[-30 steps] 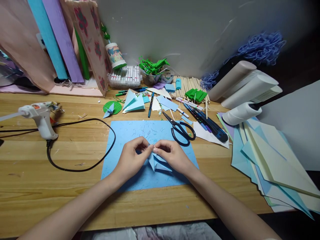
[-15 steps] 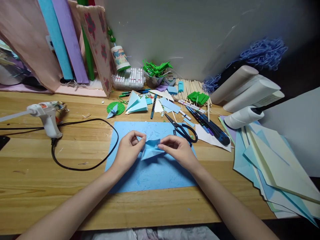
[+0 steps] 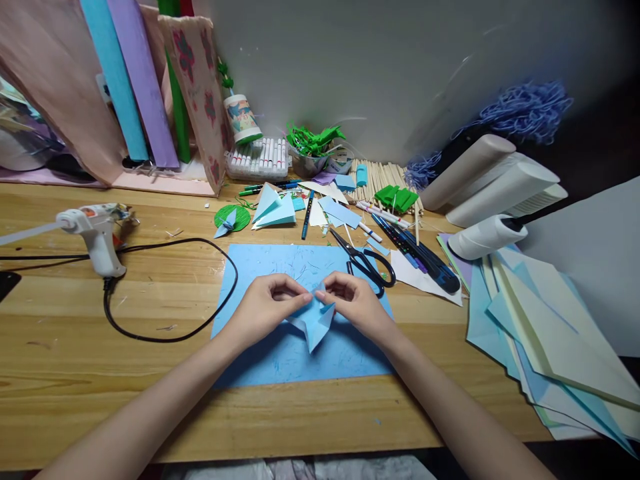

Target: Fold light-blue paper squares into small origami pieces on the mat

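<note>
A folded light blue paper is held up between both hands, with one pointed corner hanging down toward me. My left hand pinches its upper left part between thumb and fingers. At its upper right, my right hand pinches the paper in the same way. Beneath them lies a blue sheet flat on the wooden table. Black-handled scissors rest across the sheet's upper right edge, just beyond my right hand.
A white glue gun with a looping black cable is at left. Behind the sheet are folded papers, pens and a marker box. Paper rolls and stacked coloured sheets stand or lie at right.
The folded paper has turned, its point now directed down toward me. My left hand has moved right, closer to my right hand.
</note>
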A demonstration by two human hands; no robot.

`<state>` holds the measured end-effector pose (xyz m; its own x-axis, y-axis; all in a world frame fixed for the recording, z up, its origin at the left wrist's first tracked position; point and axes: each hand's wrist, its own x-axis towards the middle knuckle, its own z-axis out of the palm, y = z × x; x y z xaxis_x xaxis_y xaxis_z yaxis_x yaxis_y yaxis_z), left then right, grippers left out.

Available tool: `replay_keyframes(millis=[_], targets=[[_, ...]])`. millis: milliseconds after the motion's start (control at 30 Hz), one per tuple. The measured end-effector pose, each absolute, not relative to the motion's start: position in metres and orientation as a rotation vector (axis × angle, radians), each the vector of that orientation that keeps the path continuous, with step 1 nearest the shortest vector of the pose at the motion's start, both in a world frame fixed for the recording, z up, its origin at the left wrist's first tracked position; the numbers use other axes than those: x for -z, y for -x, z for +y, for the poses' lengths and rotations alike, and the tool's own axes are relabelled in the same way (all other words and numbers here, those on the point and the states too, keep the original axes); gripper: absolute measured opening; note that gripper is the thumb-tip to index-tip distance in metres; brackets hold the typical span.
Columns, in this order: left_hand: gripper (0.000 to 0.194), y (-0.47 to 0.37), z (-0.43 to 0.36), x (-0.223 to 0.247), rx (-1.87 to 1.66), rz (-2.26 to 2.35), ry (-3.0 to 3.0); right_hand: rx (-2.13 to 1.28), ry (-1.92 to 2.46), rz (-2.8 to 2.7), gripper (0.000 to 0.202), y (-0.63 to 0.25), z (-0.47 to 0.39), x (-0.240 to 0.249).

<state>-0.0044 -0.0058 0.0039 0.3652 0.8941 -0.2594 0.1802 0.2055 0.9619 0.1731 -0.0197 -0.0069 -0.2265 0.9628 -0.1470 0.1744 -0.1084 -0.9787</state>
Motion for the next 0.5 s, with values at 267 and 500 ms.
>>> replay_keyframes(millis=[267, 500], targets=[[0.01, 0.003, -0.019, -0.006, -0.771, 1.285, -1.933, -1.377, 1.3, -1.411, 0.016, -0.166, -0.025, 0.005], [0.016, -0.002, -0.025, -0.003, -0.635, 1.424, -2.521, -1.354, 1.349, -1.353, 0.018, -0.159, -0.028, 0.008]])
